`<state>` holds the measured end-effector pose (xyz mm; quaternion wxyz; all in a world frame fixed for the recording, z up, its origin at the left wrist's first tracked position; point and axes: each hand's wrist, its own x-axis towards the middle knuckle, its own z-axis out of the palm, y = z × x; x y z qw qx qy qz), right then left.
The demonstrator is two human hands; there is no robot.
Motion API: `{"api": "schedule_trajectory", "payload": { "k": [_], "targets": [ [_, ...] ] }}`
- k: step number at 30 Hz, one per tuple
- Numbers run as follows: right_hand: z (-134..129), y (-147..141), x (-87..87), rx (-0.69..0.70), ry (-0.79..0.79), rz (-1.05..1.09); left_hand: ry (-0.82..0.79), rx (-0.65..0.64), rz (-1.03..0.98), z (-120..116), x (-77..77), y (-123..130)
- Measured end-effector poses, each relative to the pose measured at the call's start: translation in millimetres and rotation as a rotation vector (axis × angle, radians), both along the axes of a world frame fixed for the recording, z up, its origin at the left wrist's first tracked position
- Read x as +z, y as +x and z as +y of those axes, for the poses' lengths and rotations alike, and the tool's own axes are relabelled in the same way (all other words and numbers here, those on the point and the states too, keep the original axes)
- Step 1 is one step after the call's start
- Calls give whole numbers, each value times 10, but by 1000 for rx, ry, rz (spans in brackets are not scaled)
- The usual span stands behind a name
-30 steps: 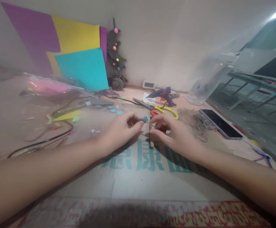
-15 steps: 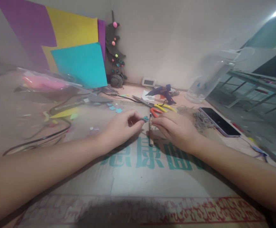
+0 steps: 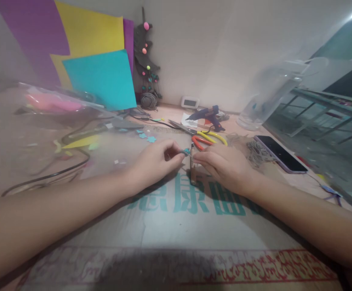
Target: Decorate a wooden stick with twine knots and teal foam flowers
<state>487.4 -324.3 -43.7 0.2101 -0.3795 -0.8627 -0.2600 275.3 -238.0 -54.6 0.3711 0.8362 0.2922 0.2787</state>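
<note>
My left hand (image 3: 160,159) is closed in a pinch on a small teal flower piece (image 3: 186,151). Just right of it, a short brown stick (image 3: 193,171) lies pointing away from me on the printed board. The fingers of my right hand (image 3: 224,163) are pressed together against the stick's right side; what they pinch, if anything, is hidden. Beyond my right hand lie scissors (image 3: 209,136) with red and yellow handles. Several teal flower cutouts, such as one flower (image 3: 151,139), lie beyond my left hand.
A dark glue gun (image 3: 207,115) and a small white display (image 3: 190,102) are at the back. Grey yarn (image 3: 257,153) and a phone (image 3: 280,154) lie right, near a clear plastic jug (image 3: 256,107). Coloured sheets (image 3: 101,81) lean at left; a black cable (image 3: 47,178) crosses the left side.
The view has shifted slightly. Both hands stay almost where they were, still beside the stick, with the teal flower piece still in my left fingers.
</note>
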Motion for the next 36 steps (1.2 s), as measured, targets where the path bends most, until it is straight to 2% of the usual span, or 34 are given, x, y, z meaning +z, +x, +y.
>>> {"api": "schedule_trajectory", "payload": {
  "k": [5,14,24,32,36],
  "targets": [
    [-16,-69,39,-42,-25,55,20,-17,8,-4,-4,-1],
    [13,-91,-5,-203,-250,279,51,-64,64,-41,41,7],
    [3,-234,26,-184,-430,638,19,-148,19,-33,1,-12],
    [7,-239,10,-190,-557,779,-98,-142,-24,-1,-30,-18],
    [23,-251,15,-185,-525,760,-163,-122,-48,-31,-23,-27]
  ]
}}
